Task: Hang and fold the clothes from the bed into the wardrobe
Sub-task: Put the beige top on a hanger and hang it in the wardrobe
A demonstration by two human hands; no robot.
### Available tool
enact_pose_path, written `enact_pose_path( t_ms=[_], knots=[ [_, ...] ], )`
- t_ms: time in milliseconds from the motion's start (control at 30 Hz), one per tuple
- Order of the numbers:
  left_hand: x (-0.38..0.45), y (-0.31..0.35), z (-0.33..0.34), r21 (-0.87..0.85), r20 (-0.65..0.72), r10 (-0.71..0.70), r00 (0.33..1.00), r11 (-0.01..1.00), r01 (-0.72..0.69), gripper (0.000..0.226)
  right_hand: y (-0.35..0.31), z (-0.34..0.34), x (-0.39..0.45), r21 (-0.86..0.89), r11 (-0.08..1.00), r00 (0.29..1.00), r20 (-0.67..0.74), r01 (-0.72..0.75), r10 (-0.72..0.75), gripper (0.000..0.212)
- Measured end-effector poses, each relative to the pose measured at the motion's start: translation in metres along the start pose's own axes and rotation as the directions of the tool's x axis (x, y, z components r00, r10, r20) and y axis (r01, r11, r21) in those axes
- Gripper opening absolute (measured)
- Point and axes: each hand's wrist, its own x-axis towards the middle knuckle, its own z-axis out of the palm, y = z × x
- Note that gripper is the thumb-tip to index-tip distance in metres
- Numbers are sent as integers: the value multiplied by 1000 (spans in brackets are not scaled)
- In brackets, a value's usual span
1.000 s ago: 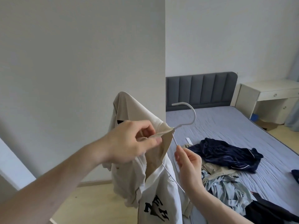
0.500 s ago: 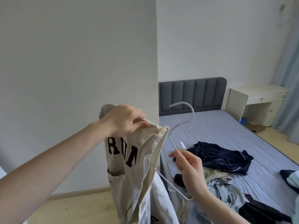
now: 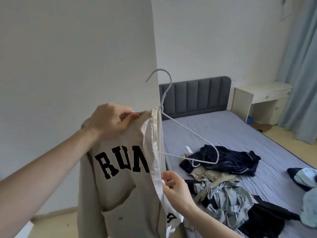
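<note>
A beige jacket with black letters hangs in front of me, its left shoulder over one arm of a white wire hanger. My left hand pinches the jacket's shoulder and collar at the top. My right hand holds the jacket's open front edge, lower down. The hanger's other arm sticks out bare to the right, hook upright. On the bed lie a navy garment, a pale blue denim heap and black clothes.
A white wall corner stands right behind the jacket. A grey headboard and a white bedside desk are at the back, blue curtains on the right. Light blue items lie at the bed's right edge.
The hanger has swung upright and its hook has risen. My right hand left the hanger wire and dropped to the jacket's front edge. The jacket now hangs with its lettering facing me.
</note>
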Motion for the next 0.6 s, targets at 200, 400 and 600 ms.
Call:
enact_pose_path(
  t_ms=[200,400,600],
  knots=[
    [-2,-5,-17,10,-27,-4,1000,1000,5,53,-10,19,31,-149,987,998,40,62,-57,29],
    [-24,-30,-30,19,-25,-12,1000,1000,12,55,-13,-44,59,-114,986,982,-131,118,-133,29],
    [-42,-38,-27,-11,14,36,999,999,-36,45,-65,-119,72,-124,962,954,-150,243,-261,7]
  ],
)
